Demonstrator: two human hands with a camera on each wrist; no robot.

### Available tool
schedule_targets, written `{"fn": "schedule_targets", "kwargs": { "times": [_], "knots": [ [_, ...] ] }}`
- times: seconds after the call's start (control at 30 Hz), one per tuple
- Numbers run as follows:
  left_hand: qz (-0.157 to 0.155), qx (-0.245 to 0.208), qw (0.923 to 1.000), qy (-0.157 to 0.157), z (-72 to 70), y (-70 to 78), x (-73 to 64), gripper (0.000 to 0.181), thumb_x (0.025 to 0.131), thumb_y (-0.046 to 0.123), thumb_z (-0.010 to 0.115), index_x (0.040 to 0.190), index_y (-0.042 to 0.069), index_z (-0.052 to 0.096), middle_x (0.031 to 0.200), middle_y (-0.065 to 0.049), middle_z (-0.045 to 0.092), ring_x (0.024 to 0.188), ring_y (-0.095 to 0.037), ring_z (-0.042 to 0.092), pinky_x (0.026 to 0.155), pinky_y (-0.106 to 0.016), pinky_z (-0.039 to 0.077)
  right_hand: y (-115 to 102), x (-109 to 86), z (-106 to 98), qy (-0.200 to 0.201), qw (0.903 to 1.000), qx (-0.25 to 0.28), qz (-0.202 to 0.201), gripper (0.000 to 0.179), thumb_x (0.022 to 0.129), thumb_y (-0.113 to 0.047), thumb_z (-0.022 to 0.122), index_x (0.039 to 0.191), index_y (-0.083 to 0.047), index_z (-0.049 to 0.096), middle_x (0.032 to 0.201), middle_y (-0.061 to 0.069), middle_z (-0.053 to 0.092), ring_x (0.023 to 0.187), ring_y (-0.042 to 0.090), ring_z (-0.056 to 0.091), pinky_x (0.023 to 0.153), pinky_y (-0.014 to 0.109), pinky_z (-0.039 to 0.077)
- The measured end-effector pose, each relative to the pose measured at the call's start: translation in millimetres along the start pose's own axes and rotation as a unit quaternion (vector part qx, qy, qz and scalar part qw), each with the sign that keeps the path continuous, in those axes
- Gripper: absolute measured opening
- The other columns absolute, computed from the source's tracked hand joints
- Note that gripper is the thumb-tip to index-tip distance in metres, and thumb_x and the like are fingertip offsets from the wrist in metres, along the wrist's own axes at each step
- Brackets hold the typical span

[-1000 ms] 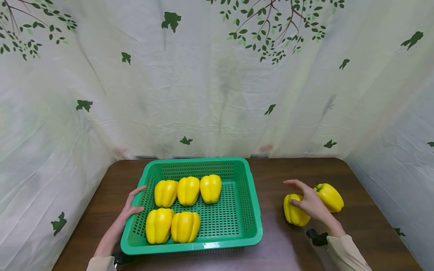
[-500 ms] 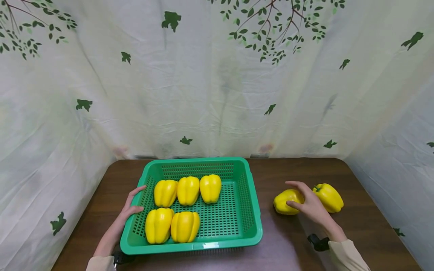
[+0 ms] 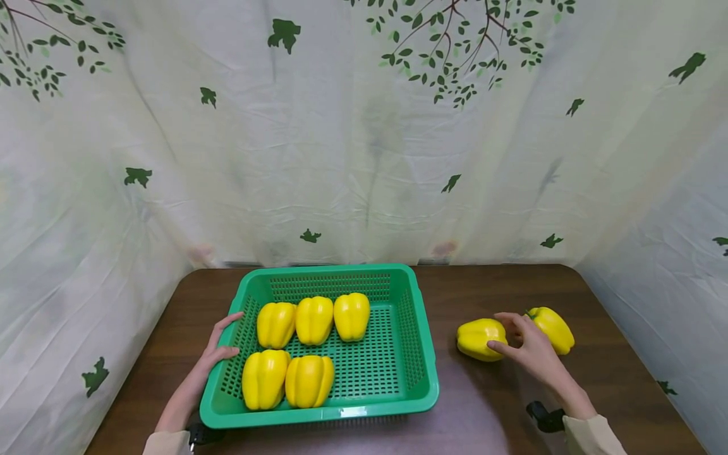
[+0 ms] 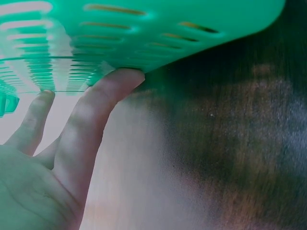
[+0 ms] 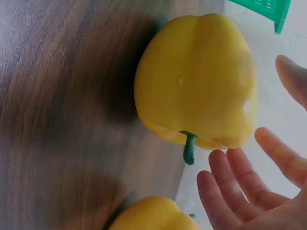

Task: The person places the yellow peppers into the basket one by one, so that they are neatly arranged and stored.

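Note:
In the head view, my left hand (image 3: 218,341) holds the left rim of a green perforated plastic basket (image 3: 380,414), thumb and forefinger over the rim. The left wrist view shows other fingers (image 4: 115,91) against the basket's outer wall. Several yellow bell peppers (image 3: 315,320) sit inside in two rows. My right hand (image 3: 531,347) is beside the stem end of a yellow bell pepper (image 3: 479,339) lying on its side. In the right wrist view its fingers are spread, with fingertips close to that pepper; contact is unclear. Another yellow bell pepper (image 3: 552,330) lies behind the hand.
Everything stands on a dark brown wooden table (image 3: 455,404). White curtains with leaf prints (image 3: 364,158) hang behind and along both sides. Within the basket, the right part of its floor (image 3: 375,360) shows bare mesh.
The nearer loose pepper has turned onto its side and shifted left. My right hand has since drawn back slightly to the right from it. The left hand and basket stay put.

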State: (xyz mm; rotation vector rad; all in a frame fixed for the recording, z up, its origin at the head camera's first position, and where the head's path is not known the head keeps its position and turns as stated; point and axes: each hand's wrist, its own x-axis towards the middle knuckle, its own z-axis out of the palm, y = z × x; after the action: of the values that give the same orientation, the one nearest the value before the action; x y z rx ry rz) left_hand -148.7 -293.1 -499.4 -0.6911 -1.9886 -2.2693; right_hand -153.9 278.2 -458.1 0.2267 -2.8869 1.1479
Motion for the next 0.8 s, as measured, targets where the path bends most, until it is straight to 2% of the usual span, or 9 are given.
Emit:
{"fn": "schedule_targets", "kwargs": {
  "times": [0.17, 0.33, 0.4, 0.47, 0.63, 0.8],
  "knots": [
    [-0.016, 0.006, 0.9998, 0.005, 0.4, 1.8, -0.9, 0.067, 0.085, -0.014, 0.034, 0.142, 0.02, 0.041, 0.133, 0.01, 0.042, 0.111, -0.004, 0.051, 0.085, -0.02, 0.045, -0.1, 2.5, 6.5, -0.007, 0.9996, 0.022, -0.014, 0.063, 0.085, -0.028, 0.073, 0.132, 0.004, 0.047, 0.127, 0.024, 0.048, 0.114, 0.041, 0.049, 0.092, 0.055, 0.042],
    [-0.108, 0.036, 0.9933, 0.022, 2.0, 8.9, -5.9, 0.059, 0.093, -0.004, 0.035, 0.144, 0.025, 0.032, 0.134, 0.007, 0.03, 0.11, -0.002, 0.05, 0.083, -0.023, 0.047, 3.7, 5.0, 18.4, -0.021, 0.9988, 0.026, -0.036, 0.069, 0.083, -0.029, 0.075, 0.136, 0.001, 0.043, 0.134, 0.023, 0.045, 0.117, 0.04, 0.046, 0.095, 0.059, 0.037],
    [-0.129, 0.044, 0.9904, 0.024, 2.5, 10.2, -7.2, 0.058, 0.094, -0.001, 0.036, 0.145, 0.026, 0.03, 0.134, 0.006, 0.028, 0.11, -0.002, 0.05, 0.082, -0.023, 0.048, 6.3, 6.0, 23.6, -0.023, 0.9983, 0.023, -0.048, 0.072, 0.081, -0.029, 0.077, 0.138, -0.002, 0.041, 0.136, 0.021, 0.044, 0.116, 0.039, 0.045, 0.094, 0.059, 0.037],
    [-0.117, 0.04, 0.9919, 0.029, 2.6, 9.4, -6.9, 0.059, 0.093, -0.003, 0.036, 0.144, 0.025, 0.032, 0.134, 0.006, 0.031, 0.11, -0.003, 0.05, 0.083, -0.022, 0.047, 8.7, 6.9, 28.5, -0.026, 0.9977, 0.022, -0.058, 0.076, 0.08, -0.028, 0.078, 0.14, -0.003, 0.039, 0.138, 0.02, 0.041, 0.115, 0.038, 0.044, 0.092, 0.059, 0.038],
    [-0.046, 0.016, 0.9987, 0.015, 0.7, 3.6, -3.9, 0.065, 0.088, -0.011, 0.035, 0.142, 0.023, 0.039, 0.133, 0.01, 0.04, 0.11, -0.004, 0.052, 0.083, -0.02, 0.046, 13.8, 9.3, 37.9, -0.03, 0.9965, 0.011, -0.078, 0.085, 0.076, -0.028, 0.081, 0.143, -0.004, 0.034, 0.142, 0.022, 0.033, 0.12, 0.041, 0.036, 0.092, 0.063, 0.036],
    [-0.002, 0.009, 1.0, 0.003, -0.5, -0.4, -1.1, 0.069, 0.084, -0.015, 0.033, 0.141, 0.022, 0.042, 0.132, 0.01, 0.044, 0.109, -0.004, 0.052, 0.084, -0.019, 0.045, 16.0, 11.0, 42.2, -0.029, 0.9962, 0.013, -0.081, 0.085, 0.075, -0.025, 0.082, 0.143, -0.007, 0.035, 0.143, 0.025, 0.026, 0.124, 0.045, 0.031, 0.092, 0.067, 0.033]
  ]
}}
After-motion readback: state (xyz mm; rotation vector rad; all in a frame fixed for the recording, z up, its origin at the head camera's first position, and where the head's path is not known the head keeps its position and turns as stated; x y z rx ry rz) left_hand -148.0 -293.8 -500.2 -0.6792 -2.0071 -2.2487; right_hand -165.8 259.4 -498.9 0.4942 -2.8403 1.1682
